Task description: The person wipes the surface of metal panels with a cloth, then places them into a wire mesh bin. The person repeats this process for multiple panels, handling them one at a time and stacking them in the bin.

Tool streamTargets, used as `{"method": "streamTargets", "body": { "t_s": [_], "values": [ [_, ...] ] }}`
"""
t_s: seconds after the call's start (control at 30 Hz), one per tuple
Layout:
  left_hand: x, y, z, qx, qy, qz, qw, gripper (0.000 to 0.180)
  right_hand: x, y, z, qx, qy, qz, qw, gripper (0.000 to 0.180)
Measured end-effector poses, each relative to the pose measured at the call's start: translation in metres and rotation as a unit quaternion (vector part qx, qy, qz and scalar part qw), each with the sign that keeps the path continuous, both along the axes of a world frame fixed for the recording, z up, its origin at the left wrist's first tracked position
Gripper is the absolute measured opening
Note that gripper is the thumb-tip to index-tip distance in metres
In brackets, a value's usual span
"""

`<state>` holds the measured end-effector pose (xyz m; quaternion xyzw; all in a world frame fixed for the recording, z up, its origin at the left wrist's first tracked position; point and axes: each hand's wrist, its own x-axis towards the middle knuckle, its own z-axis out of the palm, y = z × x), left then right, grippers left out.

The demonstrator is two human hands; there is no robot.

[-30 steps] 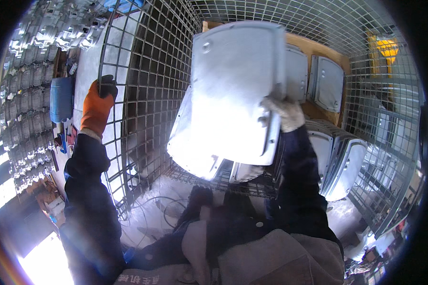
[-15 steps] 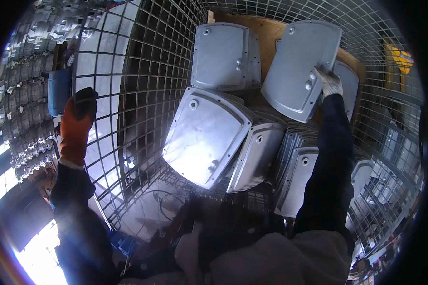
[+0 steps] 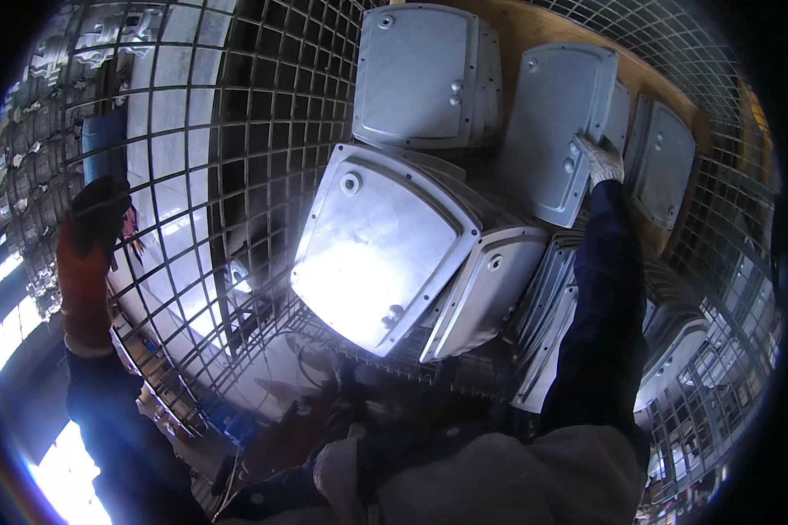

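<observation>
My right hand (image 3: pixel 601 160), in a pale glove, grips the right edge of a grey metal cover (image 3: pixel 559 122). Its fingers lie on the cover's face beside two round bosses. This cover has a raised panel, rounded corners and small holes along its rim, and it stands nearly upright in front of another cover. My left hand (image 3: pixel 89 254), in an orange glove with dark fingertips, is raised at the far left beside the wire mesh (image 3: pixel 179 184). Its fingers are too dark to make out, and whether they touch the mesh is unclear.
Similar covers stand in stacks inside the mesh cage: one at the back left (image 3: pixel 416 74), a bright tilted cover (image 3: pixel 381 249) in front, and one at the right (image 3: pixel 665 162). Brown board (image 3: pixel 534 22) lines the back. Outside, left, are stacked metal parts (image 3: pixel 26 175) and a blue object (image 3: pixel 103 144).
The held cover has turned more upright, and the cover stack to its right shows more. My left hand has shifted left and lower in view. The whole view has shifted too.
</observation>
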<state>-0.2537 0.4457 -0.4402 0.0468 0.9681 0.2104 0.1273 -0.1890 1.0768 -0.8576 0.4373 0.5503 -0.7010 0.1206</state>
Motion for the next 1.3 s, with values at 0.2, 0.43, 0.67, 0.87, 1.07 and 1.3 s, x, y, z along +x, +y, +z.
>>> {"method": "streamTargets", "body": {
  "t_s": [0.2,0.43,0.67,0.87,1.07,1.3],
  "values": [
    [-0.004,-0.015,0.002,-0.071,0.002,0.097,0.993,0.035,-0.005,0.004,-0.027,0.042,0.02,0.013,0.999,0.028],
    [-0.01,-0.024,-0.001,-0.105,-0.025,0.024,0.994,0.035,-0.025,0.051,-0.033,0.365,-0.12,0.169,0.908,0.039],
    [-0.007,-0.014,-0.004,0.038,-0.046,0.055,0.997,0.034,0.092,-0.077,0.079,0.076,-0.204,0.333,0.918,0.064],
    [0.003,0.009,-0.001,0.005,0.023,0.096,0.995,0.035,0.199,-0.229,0.115,-0.345,-0.075,0.333,0.874,0.062],
    [0.008,0.015,-0.003,0.04,0.023,0.127,0.991,0.035,0.237,-0.345,0.073,-0.25,-0.17,-0.102,0.948,0.05],
    [-0.004,-0.007,-0.014,0.122,0.007,0.06,0.991,0.03,0.244,-0.346,0.069,-0.174,-0.14,0.008,0.975,0.064]
  ]
}}
